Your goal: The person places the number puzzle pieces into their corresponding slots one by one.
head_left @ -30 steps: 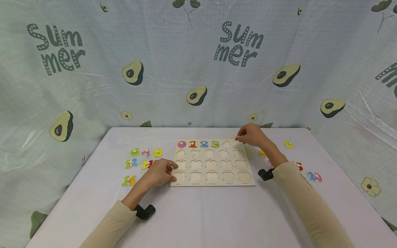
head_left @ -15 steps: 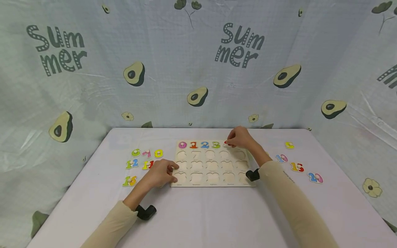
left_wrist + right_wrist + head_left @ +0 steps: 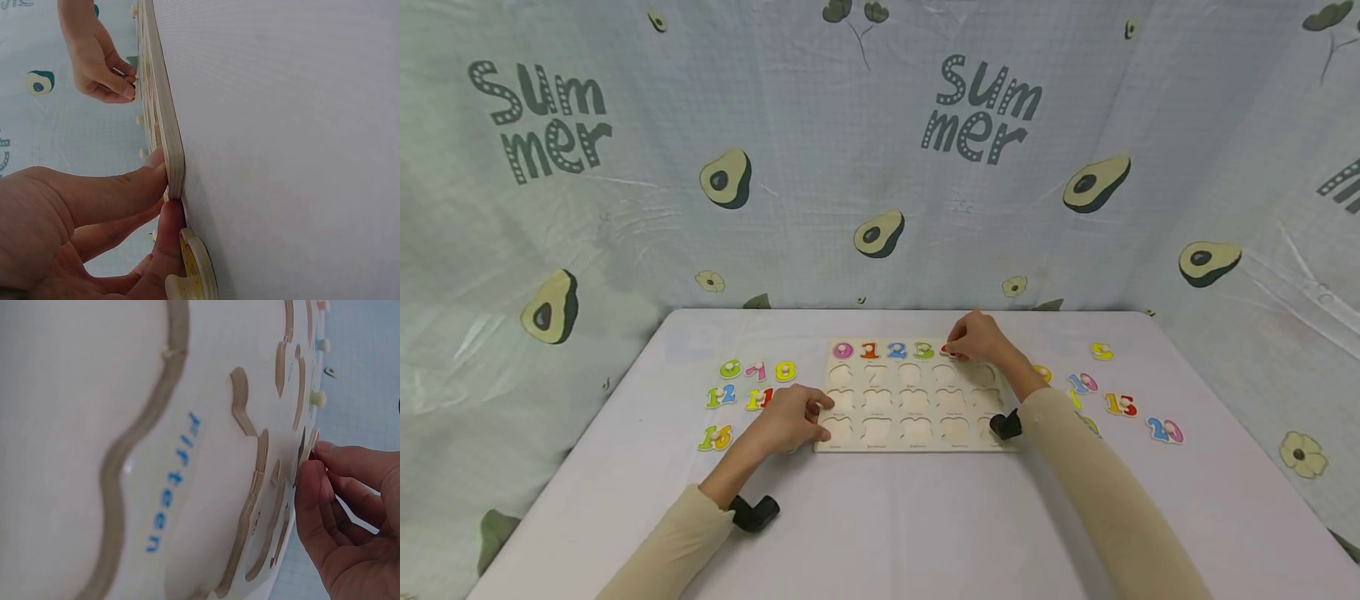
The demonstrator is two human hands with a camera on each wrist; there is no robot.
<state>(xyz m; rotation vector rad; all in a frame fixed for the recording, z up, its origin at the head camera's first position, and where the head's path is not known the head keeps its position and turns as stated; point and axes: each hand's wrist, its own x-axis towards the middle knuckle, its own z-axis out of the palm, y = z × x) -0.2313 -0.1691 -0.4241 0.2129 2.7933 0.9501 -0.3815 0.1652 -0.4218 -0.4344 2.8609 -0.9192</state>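
A wooden number puzzle board [image 3: 895, 447] lies on the table, with 0, 1, 2 and 3 seated in its top row. My left hand [image 3: 790, 418] holds the board's near left corner, thumb [image 3: 134, 190] on the face and a finger against the edge. At the top row, just right of the green 3 [image 3: 923, 350], my right hand [image 3: 977, 337] pinches a red number piece [image 3: 946, 349]. Fingers cover most of it; in the right wrist view the piece [image 3: 314, 439] is tilted at its recess. A yellow knobbed piece [image 3: 203, 269] lies beside my left fingers.
Left of the board are loose number pieces, among them a green 6 [image 3: 730, 369], a yellow 8 [image 3: 785, 371] and a 16 [image 3: 715, 437]. To the right lie a yellow 5 [image 3: 1102, 352], a 15 [image 3: 1122, 405] and a 20 [image 3: 1165, 430], others partly behind the right sleeve.
My right hand has moved left with the red piece, from the board's far right corner to the place beside the 3, and lowered slightly. My left hand has stayed on the board.
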